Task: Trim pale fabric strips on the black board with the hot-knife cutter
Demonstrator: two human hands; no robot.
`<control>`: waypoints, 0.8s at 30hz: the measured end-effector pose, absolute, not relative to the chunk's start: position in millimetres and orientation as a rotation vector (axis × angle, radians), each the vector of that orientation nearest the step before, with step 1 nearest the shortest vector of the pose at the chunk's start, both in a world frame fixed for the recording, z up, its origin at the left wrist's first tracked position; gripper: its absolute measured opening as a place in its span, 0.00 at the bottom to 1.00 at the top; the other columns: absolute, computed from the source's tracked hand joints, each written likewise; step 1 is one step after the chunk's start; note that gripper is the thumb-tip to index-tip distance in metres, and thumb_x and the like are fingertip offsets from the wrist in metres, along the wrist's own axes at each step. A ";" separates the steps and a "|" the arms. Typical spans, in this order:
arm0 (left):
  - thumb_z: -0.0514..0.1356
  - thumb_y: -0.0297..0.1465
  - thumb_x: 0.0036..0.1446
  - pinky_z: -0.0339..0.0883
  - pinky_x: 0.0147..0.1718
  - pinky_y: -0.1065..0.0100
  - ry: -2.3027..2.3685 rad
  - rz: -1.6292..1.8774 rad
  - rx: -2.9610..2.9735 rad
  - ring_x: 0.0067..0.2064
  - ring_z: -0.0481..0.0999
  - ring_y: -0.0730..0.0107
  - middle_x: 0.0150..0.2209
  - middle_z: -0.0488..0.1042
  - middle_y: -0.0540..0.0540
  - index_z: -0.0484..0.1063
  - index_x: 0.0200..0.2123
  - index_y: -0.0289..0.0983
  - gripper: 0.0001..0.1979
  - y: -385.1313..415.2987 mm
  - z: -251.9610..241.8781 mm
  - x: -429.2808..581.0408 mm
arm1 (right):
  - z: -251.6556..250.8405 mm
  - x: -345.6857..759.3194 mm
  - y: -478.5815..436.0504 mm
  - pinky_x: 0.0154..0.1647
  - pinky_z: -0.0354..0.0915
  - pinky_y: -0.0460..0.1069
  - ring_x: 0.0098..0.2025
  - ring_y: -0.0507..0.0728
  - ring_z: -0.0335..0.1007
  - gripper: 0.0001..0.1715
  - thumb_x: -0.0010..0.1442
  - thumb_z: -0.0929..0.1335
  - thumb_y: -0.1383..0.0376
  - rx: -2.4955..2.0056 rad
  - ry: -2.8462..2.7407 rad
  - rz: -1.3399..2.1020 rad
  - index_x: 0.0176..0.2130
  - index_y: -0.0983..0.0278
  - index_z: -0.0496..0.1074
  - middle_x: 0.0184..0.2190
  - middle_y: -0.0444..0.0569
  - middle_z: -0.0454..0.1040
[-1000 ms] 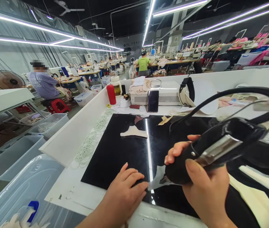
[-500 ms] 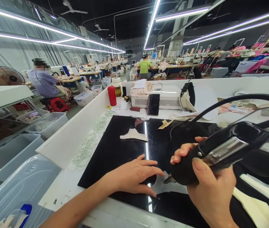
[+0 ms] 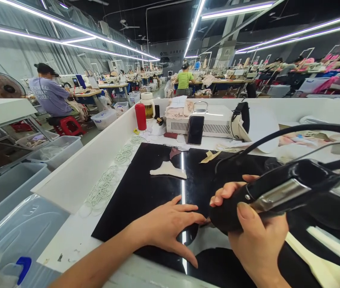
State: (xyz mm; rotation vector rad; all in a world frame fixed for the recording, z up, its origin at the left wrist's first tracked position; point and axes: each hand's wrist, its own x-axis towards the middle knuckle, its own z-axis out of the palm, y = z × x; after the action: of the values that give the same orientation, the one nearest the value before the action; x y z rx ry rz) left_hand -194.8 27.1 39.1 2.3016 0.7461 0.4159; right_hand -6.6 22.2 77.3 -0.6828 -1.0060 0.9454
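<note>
My right hand [image 3: 258,236] is wrapped round a black corded hand tool [image 3: 303,174] with a silver lever on its side and a narrow metal tip. The tip points left and down at a pale, thin cut piece [image 3: 213,239] on the glossy black board [image 3: 128,204]. My left hand [image 3: 173,224] lies palm down with its fingers spread, the index fingertip beside the tool's tip and the thumb near the board's front edge. Another white cut piece [image 3: 168,171] lies farther back on the board. My right hand and the tool hide part of the pale piece.
Several cream strips [image 3: 314,256] lie at right. Loops of pale cord [image 3: 102,188] line the left side. A phone [image 3: 195,130] leans against a white vented box [image 3: 212,125], near a red bottle [image 3: 141,117]. A black cable [image 3: 266,136] arches over the right side. Co-workers sit beyond the low white wall.
My right hand and the tool have shifted slightly left, bringing the tip closer to my left index finger. My left thumb has spread farther down from the fingers. The view has shifted slightly.
</note>
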 end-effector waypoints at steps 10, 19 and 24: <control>0.70 0.51 0.53 0.30 0.72 0.47 0.745 0.414 2.283 0.72 0.56 0.54 0.66 0.68 0.43 0.59 0.68 0.44 0.44 27.5 43.1 -193.6 | 73.2 -7.1 20.9 0.35 0.73 0.54 0.31 0.56 0.71 0.21 0.61 0.75 0.61 -0.628 -1.062 0.932 0.52 0.54 0.70 0.33 0.42 0.73; 0.72 0.51 0.51 0.32 0.72 0.45 0.765 0.419 2.315 0.72 0.58 0.52 0.67 0.66 0.43 0.62 0.66 0.46 0.43 26.7 41.3 -192.1 | 71.5 -7.0 10.9 0.35 0.73 0.54 0.31 0.55 0.70 0.21 0.61 0.74 0.59 -0.571 -1.089 0.977 0.52 0.55 0.69 0.32 0.43 0.73; 0.72 0.51 0.51 0.32 0.72 0.45 0.760 0.421 2.318 0.71 0.58 0.52 0.66 0.68 0.44 0.62 0.66 0.45 0.43 26.9 41.7 -193.0 | 72.0 -8.1 7.8 0.34 0.73 0.55 0.31 0.56 0.70 0.19 0.62 0.73 0.60 -0.594 -1.071 1.002 0.52 0.54 0.69 0.33 0.43 0.72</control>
State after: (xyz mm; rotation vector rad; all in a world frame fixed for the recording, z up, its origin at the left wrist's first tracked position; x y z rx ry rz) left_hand -193.0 26.9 41.7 2.3182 0.7602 0.4208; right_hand -8.1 7.8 72.0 -0.5941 -1.0705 1.0018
